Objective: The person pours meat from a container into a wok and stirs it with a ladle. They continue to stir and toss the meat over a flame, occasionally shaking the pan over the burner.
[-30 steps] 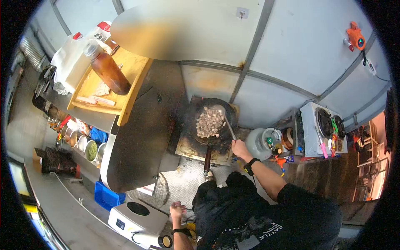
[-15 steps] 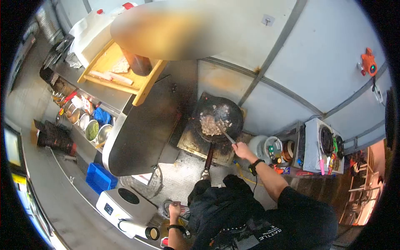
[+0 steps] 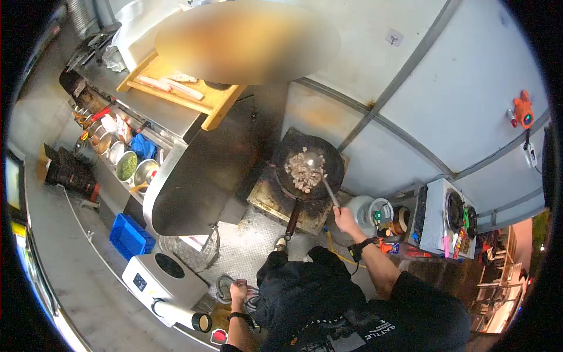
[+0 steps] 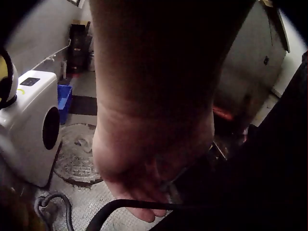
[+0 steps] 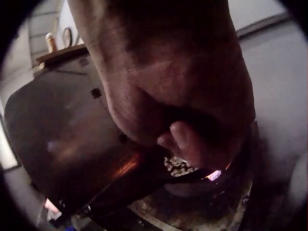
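Note:
My right hand (image 3: pixel 347 222) grips the handle of a metal ladle (image 3: pixel 329 191), whose round bowl lies among chopped pieces of meat (image 3: pixel 302 177) in a black wok (image 3: pixel 335 161). In the right wrist view the curled fingers (image 5: pixel 185 139) of that hand show above the wok, with a flame (image 5: pixel 214 175) beneath it. The wok's long dark handle (image 3: pixel 292 220) points toward me, untouched. Low by my left leg hangs my left hand (image 3: pixel 238 290), fingers loosely curled and holding nothing; the left wrist view shows its palm side (image 4: pixel 139 168) in shadow.
The wok sits on a greasy stove (image 3: pixel 267 196) beside a steel counter (image 3: pixel 199 182). A wooden tray (image 3: pixel 214 111) with pale strips stands on top. A gas cylinder (image 3: pixel 365 210) is at the right; a white machine (image 3: pixel 161 293) and blue crate (image 3: pixel 130 233) are at the left.
The ladle's bowl has swept through the meat toward me, then back toward the wok's far side, shifting the pieces. The head view has turned left. The left hand stays low and idle.

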{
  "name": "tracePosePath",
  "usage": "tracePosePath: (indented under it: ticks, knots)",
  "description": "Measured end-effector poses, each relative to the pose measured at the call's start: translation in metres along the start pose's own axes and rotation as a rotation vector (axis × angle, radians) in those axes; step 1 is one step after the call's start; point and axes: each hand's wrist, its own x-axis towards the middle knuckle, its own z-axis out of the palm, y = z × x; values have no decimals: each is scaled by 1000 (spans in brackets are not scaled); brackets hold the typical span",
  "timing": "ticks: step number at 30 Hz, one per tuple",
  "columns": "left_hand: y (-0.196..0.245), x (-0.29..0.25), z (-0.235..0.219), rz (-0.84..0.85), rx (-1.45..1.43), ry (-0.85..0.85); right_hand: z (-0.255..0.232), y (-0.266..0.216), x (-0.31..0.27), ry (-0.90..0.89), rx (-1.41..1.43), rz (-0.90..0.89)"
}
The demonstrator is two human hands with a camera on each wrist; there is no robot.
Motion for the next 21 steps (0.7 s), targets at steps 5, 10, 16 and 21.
tracePosePath:
  ticks: [5,10,16,21]
  knots:
    - [0,6,-3,-44,-52,-17,5,-2,11,-87,57,194]
    - [-20,15,-9,-44,-109,-36,-11,-25,-8,-81,-11,101]
    - [-18,24,-16,-113,-27,-97,27,12,43,2,-236,-57]
    - [14,11,-10,-3,-63,1,-22,-3,1,-12,-294,-195]
